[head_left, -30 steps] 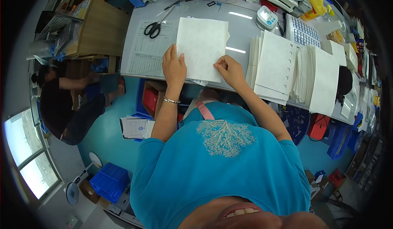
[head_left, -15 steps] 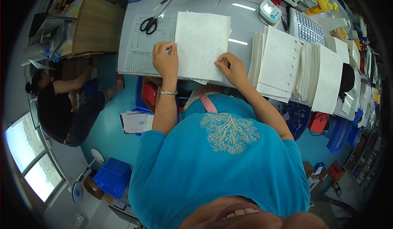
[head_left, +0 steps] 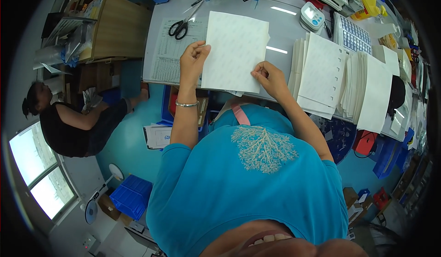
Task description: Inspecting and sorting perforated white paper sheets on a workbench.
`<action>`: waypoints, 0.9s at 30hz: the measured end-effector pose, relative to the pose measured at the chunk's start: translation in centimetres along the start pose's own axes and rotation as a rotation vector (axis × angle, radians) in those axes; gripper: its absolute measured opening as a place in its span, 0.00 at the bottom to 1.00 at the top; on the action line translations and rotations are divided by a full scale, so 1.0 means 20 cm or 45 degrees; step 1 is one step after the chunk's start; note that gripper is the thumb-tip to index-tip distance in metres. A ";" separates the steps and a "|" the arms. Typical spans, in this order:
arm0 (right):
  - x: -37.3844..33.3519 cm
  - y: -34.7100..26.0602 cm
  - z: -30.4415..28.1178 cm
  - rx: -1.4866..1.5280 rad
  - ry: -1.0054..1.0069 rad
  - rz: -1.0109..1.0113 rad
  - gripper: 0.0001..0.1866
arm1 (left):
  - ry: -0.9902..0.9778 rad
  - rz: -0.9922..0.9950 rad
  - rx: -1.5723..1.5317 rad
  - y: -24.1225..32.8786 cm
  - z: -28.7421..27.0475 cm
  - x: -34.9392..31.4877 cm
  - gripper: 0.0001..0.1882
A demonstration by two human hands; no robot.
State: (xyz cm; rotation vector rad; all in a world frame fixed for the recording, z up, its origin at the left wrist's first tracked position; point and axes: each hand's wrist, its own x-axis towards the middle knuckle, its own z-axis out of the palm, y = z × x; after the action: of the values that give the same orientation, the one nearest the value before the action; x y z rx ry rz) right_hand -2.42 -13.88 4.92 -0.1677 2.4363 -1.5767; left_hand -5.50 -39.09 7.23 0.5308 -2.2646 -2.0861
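A white paper sheet point(head_left: 235, 50) with a faint pattern lies in front of me, over other sheets whose edges peek out at its right and lower sides. My left hand point(head_left: 193, 64) is at its left edge, fingers curled and the thumb on the margin. Near the lower right corner, my right hand point(head_left: 271, 79) pinches the sheet's right edge between thumb and forefinger. Beyond my left hand, black-handled scissors point(head_left: 178, 29) rest on a printed table sheet point(head_left: 167, 57).
Stacks of white sheets point(head_left: 320, 73) stand to the right, by a calculator-like grid of keys point(head_left: 353, 34) and a white device with a display point(head_left: 312, 16). A yellow bottle point(head_left: 367, 2) is at the far right. At left, another person point(head_left: 73, 124) sits low, holding papers.
Both hands stay on the sheet, with the left fingers slightly shifted at its edge. The view has swung a little. The other person has straightened up and drawn their arms in.
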 end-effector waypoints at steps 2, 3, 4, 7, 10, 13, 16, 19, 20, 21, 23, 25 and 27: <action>0.00 0.00 0.00 0.014 0.012 -0.023 0.07 | -0.037 0.012 -0.007 -0.01 0.01 0.00 0.12; -0.01 0.00 0.00 0.006 0.003 -0.011 0.07 | -0.081 0.018 -0.017 -0.01 0.01 0.00 0.13; -0.01 0.00 0.00 -0.003 -0.003 -0.001 0.07 | -0.077 0.021 -0.014 0.00 0.01 0.00 0.13; -0.02 0.00 -0.02 0.008 -0.002 0.007 0.08 | -0.130 -0.056 -0.117 0.02 0.02 0.00 0.14; -0.01 0.00 -0.07 -0.044 0.189 0.054 0.09 | -0.180 -0.038 -0.229 0.06 0.04 -0.01 0.14; 0.03 -0.04 -0.14 0.317 0.525 0.058 0.15 | -0.148 0.035 -0.309 0.11 0.06 -0.05 0.12; 0.03 -0.19 -0.19 0.705 0.332 0.120 0.21 | -0.111 0.110 -0.423 0.21 0.05 -0.19 0.12; -0.06 -0.26 -0.23 0.462 0.104 0.119 0.13 | -0.020 -0.011 -0.595 0.13 0.08 -0.35 0.13; -0.11 -0.31 -0.22 0.539 0.171 0.047 0.11 | -0.057 -0.066 -0.584 0.15 0.10 -0.41 0.12; -0.16 -0.33 -0.24 0.421 0.158 0.072 0.12 | -0.116 -0.089 -0.601 0.16 0.11 -0.48 0.11; -0.29 -0.37 -0.27 0.511 0.055 0.078 0.14 | -0.192 -0.134 -0.465 0.17 0.14 -0.66 0.18; -0.40 -0.31 -0.26 0.530 0.021 0.046 0.15 | -0.150 -0.243 -0.450 0.19 0.17 -0.87 0.26; -0.48 -0.22 -0.22 0.570 -0.118 0.018 0.15 | -0.014 -0.400 -0.289 0.12 0.16 -1.06 0.27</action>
State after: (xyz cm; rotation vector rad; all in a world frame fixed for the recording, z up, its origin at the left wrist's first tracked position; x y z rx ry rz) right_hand 5.58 -9.59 11.97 -0.1386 1.9512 -2.0073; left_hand 13.07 -30.52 13.80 0.9122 -2.0200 -2.4494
